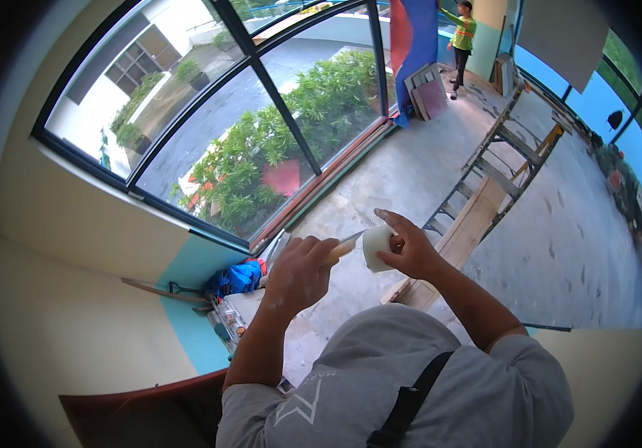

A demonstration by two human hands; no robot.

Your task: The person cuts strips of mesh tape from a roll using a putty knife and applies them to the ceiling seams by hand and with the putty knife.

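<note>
My left hand (pixel 300 272) is closed around the wooden handle of a small bladed tool (pixel 347 245), a knife or scraper. Its metal blade points right and touches a white roll of tape (pixel 375 246). My right hand (pixel 410 246) grips that roll from the right side, fingers curled over its top. Both hands are raised in front of my chest, high above a bare concrete floor (pixel 560 246). I wear a grey shirt with a dark strap across it.
A wooden plank on metal ladder frames (pixel 496 175) runs below my hands. A large curved window (pixel 246 127) shows shrubs outside. Blue cloth and tools (pixel 235 278) lie by the wall. A person in a yellow-green vest (pixel 461 41) stands far off beside leaning boards.
</note>
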